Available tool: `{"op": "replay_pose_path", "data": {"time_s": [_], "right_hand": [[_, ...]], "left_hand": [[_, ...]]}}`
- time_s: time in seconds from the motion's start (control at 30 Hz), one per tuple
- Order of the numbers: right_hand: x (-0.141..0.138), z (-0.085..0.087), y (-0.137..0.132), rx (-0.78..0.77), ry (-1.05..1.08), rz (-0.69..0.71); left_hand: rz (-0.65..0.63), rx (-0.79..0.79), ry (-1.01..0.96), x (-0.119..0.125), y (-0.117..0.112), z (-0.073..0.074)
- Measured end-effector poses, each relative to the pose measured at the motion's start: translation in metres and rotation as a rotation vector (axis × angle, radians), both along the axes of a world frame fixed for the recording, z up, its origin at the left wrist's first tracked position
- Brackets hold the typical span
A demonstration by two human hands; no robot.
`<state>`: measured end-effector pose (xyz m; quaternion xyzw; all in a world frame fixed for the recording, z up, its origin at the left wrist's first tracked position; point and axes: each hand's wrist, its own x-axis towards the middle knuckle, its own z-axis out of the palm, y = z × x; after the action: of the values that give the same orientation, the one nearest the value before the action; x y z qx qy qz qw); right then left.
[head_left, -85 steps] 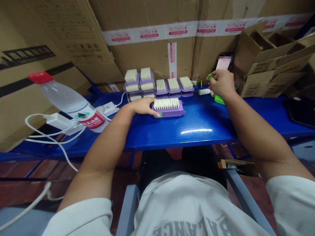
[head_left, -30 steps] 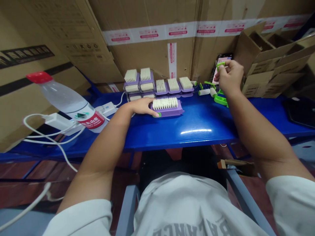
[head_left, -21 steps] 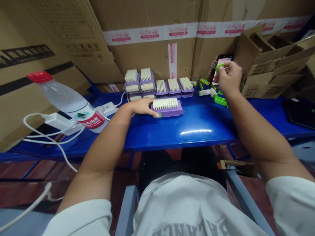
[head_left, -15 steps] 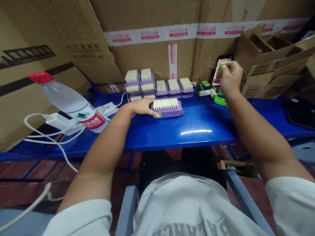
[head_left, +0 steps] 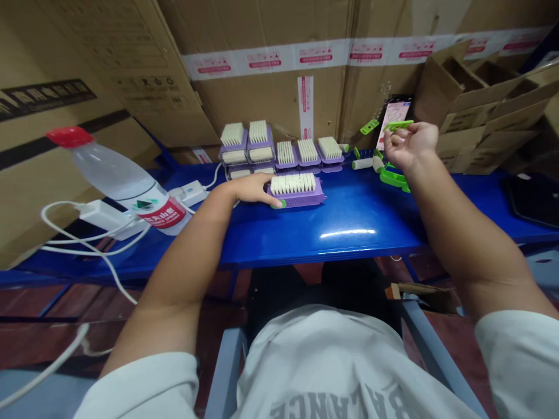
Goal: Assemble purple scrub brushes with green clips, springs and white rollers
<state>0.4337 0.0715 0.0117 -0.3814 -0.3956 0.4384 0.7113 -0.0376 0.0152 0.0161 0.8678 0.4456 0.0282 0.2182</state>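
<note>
The hands work well apart: the left hand (head_left: 251,189) lies flat against a purple brush (head_left: 301,201), steadying it on the blue tabletop (head_left: 349,218), while the right hand (head_left: 410,145) is raised, pinching a green plastic strip (head_left: 398,125) clear of the surface. Farther back, more purple brushes (head_left: 308,152) stand lined up, with green pieces (head_left: 392,178) gathered beside them.

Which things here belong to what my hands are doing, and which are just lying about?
In work: left hand on purple bristle brush; right hand holding green plastic piece; other purple brushes.
Lying about: water bottle; power strip; phone.
</note>
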Motion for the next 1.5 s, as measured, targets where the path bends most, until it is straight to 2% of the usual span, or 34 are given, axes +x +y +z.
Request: {"op": "replay_pose_path", "data": {"time_s": [0.13,0.23,0.37,0.43,0.5,0.57,0.63,0.73,0.9,1.03,1.2,1.5], "right_hand": [[-0.025,0.014,-0.028,-0.007,-0.144,0.081],[-0.043,0.025,-0.049,0.022,-0.115,0.107],[-0.057,0.033,-0.066,-0.011,-0.14,0.21],[-0.063,0.033,-0.071,0.001,-0.16,0.285],[-0.069,0.03,-0.076,0.023,-0.175,0.349],[-0.076,0.027,-0.079,0.039,-0.186,0.408],[-0.084,0.023,-0.082,0.048,-0.196,0.474],[-0.094,0.017,-0.086,0.052,-0.21,0.583],[-0.104,0.012,-0.091,0.029,-0.216,0.691],[-0.107,0.01,-0.092,0.042,-0.24,0.712],[-0.105,0.006,-0.088,0.063,-0.264,0.668],[-0.103,0.007,-0.084,0.09,-0.339,0.726]], "left_hand": [[-0.018,0.02,0.006,-0.001,0.002,-0.001],[-0.037,0.047,-0.008,-0.006,0.007,-0.003],[-0.022,0.088,-0.18,-0.012,0.014,-0.008],[-0.003,0.189,-0.335,-0.011,0.015,-0.011],[0.015,0.357,-0.442,-0.006,0.011,-0.012],[0.014,0.503,-0.444,0.003,0.005,-0.011],[0.01,0.572,-0.423,0.014,-0.004,-0.01],[-0.004,0.571,-0.455,0.03,-0.016,-0.007],[-0.077,0.471,-0.523,0.049,-0.03,-0.007],[-0.077,0.423,-0.592,0.056,-0.035,-0.011],[-0.042,0.293,-0.67,0.055,-0.031,-0.016],[0.07,0.488,-0.65,0.044,-0.026,-0.011]]}}
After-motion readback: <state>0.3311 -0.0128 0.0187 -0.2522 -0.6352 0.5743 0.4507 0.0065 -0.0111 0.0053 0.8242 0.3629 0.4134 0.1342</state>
